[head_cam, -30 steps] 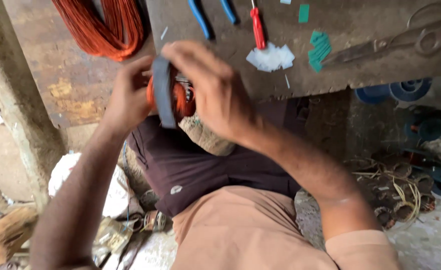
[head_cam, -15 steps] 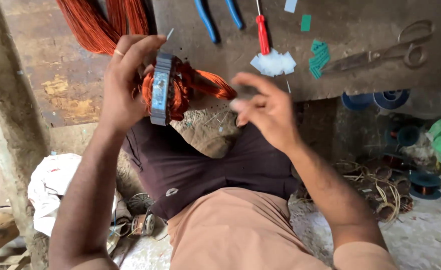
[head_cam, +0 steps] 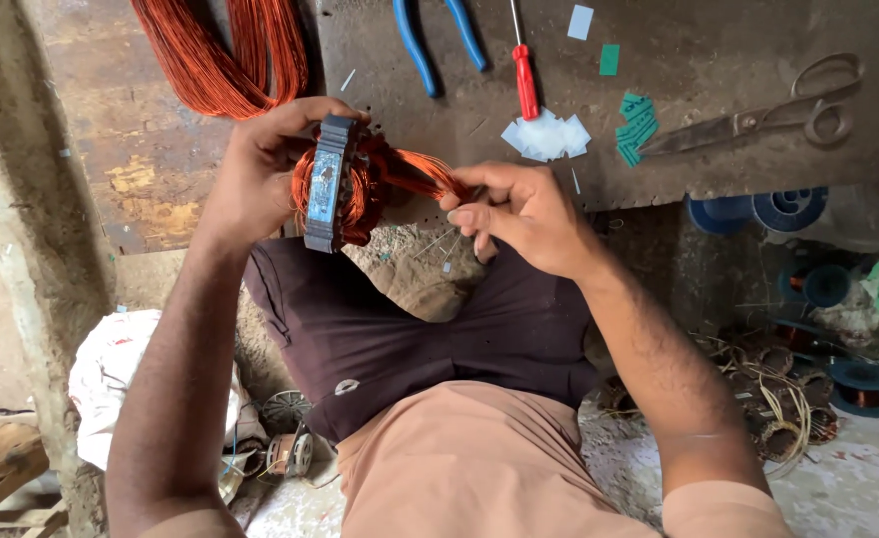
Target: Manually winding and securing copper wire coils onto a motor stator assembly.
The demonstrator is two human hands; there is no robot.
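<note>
Motor stator (head_cam: 327, 184), grey metal ring wound with copper wire, held edge-on above the near edge of the workbench (head_cam: 709, 130), over the lap. Left hand (head_cam: 255, 174) clamped around its rim, thumb on the far side. Orange coil strands (head_cam: 415, 171) run right from the stator into the right hand (head_cam: 524, 214), whose fingers are pinched together on them. Far left: loose hank of copper wire (head_cam: 225, 55) hanging over the bench. On the bench, far side: blue-handled pliers (head_cam: 438, 40), red-handled screwdriver (head_cam: 525, 75), white paper slips (head_cam: 546, 134), green slips (head_cam: 637, 118), large scissors (head_cam: 758, 120) to the right. Blue spools (head_cam: 748, 211) lie below the bench, right.
</note>
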